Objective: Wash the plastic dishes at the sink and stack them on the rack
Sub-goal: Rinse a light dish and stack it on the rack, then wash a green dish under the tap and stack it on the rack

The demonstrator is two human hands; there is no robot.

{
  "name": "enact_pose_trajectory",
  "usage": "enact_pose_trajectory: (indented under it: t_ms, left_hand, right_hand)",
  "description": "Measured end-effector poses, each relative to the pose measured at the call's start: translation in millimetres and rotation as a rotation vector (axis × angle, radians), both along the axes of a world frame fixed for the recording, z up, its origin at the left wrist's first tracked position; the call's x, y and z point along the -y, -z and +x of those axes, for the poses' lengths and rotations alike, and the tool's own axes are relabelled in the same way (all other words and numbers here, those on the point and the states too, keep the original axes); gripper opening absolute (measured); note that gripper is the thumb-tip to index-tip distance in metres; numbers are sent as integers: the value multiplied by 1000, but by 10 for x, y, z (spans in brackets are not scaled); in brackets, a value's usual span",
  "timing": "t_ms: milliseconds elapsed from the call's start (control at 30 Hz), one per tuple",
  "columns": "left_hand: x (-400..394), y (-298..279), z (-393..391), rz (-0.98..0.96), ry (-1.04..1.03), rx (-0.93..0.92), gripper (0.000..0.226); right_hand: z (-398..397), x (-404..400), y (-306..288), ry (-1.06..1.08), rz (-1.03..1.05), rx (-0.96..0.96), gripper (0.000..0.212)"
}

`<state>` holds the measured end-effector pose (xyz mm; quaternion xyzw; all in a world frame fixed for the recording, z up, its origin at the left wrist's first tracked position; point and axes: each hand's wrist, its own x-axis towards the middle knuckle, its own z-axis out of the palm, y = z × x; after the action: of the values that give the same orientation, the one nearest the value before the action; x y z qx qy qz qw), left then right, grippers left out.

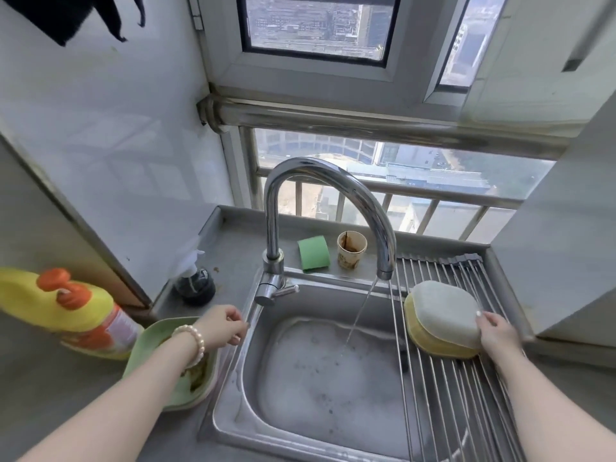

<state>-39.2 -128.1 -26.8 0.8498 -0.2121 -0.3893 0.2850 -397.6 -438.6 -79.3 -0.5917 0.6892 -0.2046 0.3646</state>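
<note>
Grey oval plastic dish (445, 313), gripped by right hand (498, 331), risking sliding off yellow dish (433, 343) on wire rack (443, 395); left hand (225, 325) hovering loosely curled, gripping nothing.

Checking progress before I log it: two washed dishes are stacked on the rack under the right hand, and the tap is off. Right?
Not quite: the tap is running into the sink, as the head view shows. Two dishes are stacked on the rack under the right hand.
</note>
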Motion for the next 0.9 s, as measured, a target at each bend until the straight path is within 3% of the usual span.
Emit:
enact_pose_trajectory:
  t_ms: [200, 300, 367, 433, 567, 667, 833, 900]
  left_hand:
    - [-104, -60, 34, -15, -10, 21, 10]
    - [-162, -87, 69, -22, -25, 19, 10]
    - [-191, -88, 96, -32, -48, 18, 12]
    - [-254, -95, 127, -50, -76, 12, 12]
    - [-409, -113, 203, -75, -102, 23, 7]
    - [-584, -100, 288, -68, -135, 52, 9]
    - [-856, -61, 380, -69, -232, 56, 18]
    - [-941, -61, 388, -71, -251, 61, 19]
  right_hand:
    - [66, -140, -152, -8, -38, -309, 50]
    - [358, -344, -304, -62, -287, -421, 33]
    - [676, -576, -390, -165, -422, -373, 14]
    - [1021, -864, -451, -256, -452, -299, 11]
    - [1579, -1447, -371, -462, -437, -263, 35]
    - [1976, -1954, -305, -616, -394, -265, 35]
    - [2634, -2709, -269, -1000, -23, -261, 53]
    - [2808, -2899, -243, -1074, 92, -286, 48]
